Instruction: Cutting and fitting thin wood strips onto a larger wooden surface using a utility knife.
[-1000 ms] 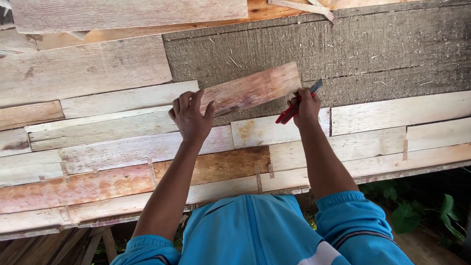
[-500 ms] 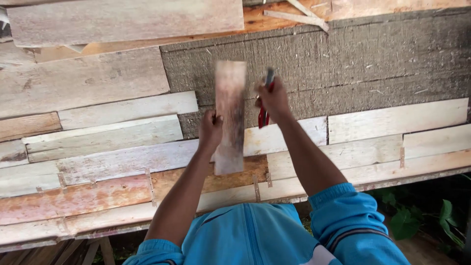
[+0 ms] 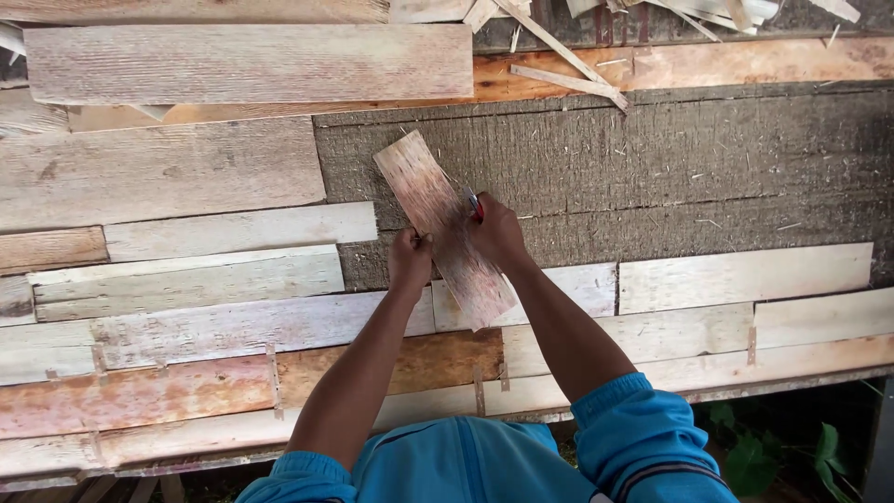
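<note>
**Inspection: small board held in both hands above the plank worktop**

I see both hands raised over the worktop [image 3: 186,177], which is built of weathered planks, with a darker rough-sawn slab [image 3: 708,158] set into its far right part.

Left hand [image 3: 410,263]: closed on the near left edge of a small thin board [image 3: 438,219], pale with reddish staining. Right hand [image 3: 496,233]: wrapped around a red-handled tool [image 3: 475,204], only a sliver of which shows, so I cannot tell its kind; the same hand presses against the right edge of the board. The board sits at a slant, its far end over the dark slab, its near end over the pale planks. I cannot tell whether it rests on the surface or is held just above it.

Step in hand, by my judgement: positioning the board. Any further move calls for a steady left-hand hold and a tool free of the board's edge.

Containers: none in view. Loose splinters [image 3: 568,79] and offcuts lie along the far edge, and a wide pale plank [image 3: 251,63] lies at far left.
</note>
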